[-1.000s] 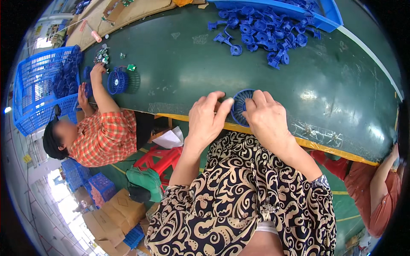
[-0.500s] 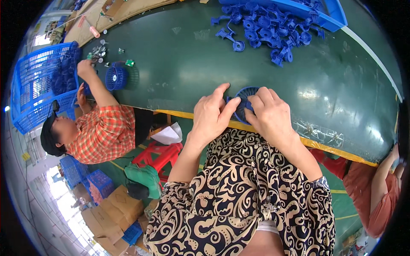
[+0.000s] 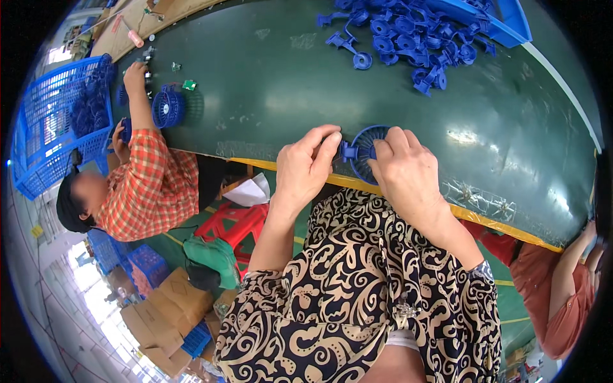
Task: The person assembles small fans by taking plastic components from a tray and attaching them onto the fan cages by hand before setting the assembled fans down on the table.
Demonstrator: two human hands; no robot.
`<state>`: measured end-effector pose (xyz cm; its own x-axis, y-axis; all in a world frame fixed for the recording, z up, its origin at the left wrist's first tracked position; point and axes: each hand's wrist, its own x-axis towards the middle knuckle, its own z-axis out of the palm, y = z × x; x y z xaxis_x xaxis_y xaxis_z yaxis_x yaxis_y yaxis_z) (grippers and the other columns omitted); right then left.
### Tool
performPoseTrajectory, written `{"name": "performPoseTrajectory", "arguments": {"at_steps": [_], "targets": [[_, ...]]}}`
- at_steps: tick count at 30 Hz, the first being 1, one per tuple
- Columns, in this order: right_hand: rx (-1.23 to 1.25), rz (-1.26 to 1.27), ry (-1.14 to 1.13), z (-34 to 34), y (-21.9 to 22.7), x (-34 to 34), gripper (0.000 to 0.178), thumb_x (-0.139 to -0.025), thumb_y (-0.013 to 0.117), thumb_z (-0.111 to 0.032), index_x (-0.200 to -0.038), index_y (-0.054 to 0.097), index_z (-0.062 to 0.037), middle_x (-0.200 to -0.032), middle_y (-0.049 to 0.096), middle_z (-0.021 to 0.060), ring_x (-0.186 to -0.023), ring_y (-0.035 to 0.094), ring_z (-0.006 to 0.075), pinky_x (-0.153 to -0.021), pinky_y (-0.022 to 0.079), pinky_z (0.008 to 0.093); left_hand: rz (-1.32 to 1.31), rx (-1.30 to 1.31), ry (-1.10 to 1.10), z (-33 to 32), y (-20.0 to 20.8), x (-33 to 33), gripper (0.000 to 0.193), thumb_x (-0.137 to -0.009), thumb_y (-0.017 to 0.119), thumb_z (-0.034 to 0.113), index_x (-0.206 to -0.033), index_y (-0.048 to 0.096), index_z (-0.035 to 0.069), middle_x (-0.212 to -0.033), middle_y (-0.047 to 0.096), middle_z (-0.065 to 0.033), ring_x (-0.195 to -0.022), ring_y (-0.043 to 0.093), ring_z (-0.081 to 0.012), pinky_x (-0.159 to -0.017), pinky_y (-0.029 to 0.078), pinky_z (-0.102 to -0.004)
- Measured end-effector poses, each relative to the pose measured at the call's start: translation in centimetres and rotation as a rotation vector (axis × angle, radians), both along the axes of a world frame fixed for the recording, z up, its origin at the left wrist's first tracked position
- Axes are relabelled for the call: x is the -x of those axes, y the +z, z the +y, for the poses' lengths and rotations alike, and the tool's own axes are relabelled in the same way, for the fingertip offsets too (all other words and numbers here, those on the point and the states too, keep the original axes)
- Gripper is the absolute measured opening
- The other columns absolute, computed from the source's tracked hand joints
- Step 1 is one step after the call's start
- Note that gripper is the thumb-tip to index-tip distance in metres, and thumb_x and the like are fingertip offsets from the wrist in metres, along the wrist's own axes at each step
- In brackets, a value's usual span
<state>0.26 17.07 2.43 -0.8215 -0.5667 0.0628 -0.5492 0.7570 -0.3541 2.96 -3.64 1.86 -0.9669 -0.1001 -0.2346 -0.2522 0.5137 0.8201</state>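
A round blue slatted fan housing (image 3: 363,142) lies at the near edge of the green table, a small blue bracket (image 3: 348,151) jutting from its left side. My right hand (image 3: 407,167) is closed over the housing's right part, its fingers reaching inside the rim and hiding what they touch there. Just left of the bracket, my left hand (image 3: 306,163) has thumb and forefinger brought together; whatever sits between the tips is too small to make out.
Loose blue brackets (image 3: 408,41) are heaped beside a blue tray (image 3: 511,29) at the far side. On the left, a co-worker in a plaid shirt (image 3: 156,191) reaches toward small parts near another blue fan housing (image 3: 168,107) and a blue basket (image 3: 60,121). Another person (image 3: 549,287) sits right.
My left hand has drawn left off the housing, its thumb and forefinger coming together, uncovering the bracket. My right hand stays on the housing. The co-worker's arm has shifted.
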Motion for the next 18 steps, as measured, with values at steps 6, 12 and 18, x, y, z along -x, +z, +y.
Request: {"name": "performPoseTrajectory", "arguments": {"at_steps": [6, 12, 18], "targets": [[0.029, 0.013, 0.003, -0.4, 0.8, -0.1, 0.028, -0.075, 0.081, -0.013, -0.097, 0.07, -0.0013, -0.092, 0.057, 0.0097, -0.088, 0.065, 0.0278, -0.07, 0.056, 0.0396, 0.051, 0.102, -0.001, 0.4, 1.1, -0.3, 0.041, -0.099, 0.07, 0.04, -0.118, 0.067, 0.004, -0.067, 0.068, -0.008, -0.059, 0.069, -0.0245, -0.059, 0.053, -0.037], [0.104, 0.054, -0.029, -0.2, -0.2, 0.0, 0.02, -0.072, 0.075, -0.01, -0.089, 0.066, -0.0031, -0.089, 0.057, 0.0093, -0.086, 0.064, 0.0269, -0.068, 0.056, 0.039, 0.121, 0.242, -0.084, 2.4, -0.3, 0.3, 0.056, -0.091, 0.077, 0.029, -0.132, 0.053, -0.001, -0.064, 0.064, -0.0094, -0.057, 0.065, -0.029, -0.056, 0.05, -0.0406], [0.284, -0.044, -0.074, 0.2, 0.2, -0.4, 0.04, -0.081, 0.082, -0.023, -0.111, 0.07, 0.0009, -0.107, 0.065, 0.0125, -0.096, 0.065, 0.0332, -0.079, 0.056, 0.0425, 0.157, 0.146, -0.035, 2.2, -0.7, 0.8, 0.049, -0.09, 0.077, 0.021, -0.13, 0.058, 0.001, -0.061, 0.056, -0.0076, -0.053, 0.057, -0.0229, -0.056, 0.046, -0.0372]]}}
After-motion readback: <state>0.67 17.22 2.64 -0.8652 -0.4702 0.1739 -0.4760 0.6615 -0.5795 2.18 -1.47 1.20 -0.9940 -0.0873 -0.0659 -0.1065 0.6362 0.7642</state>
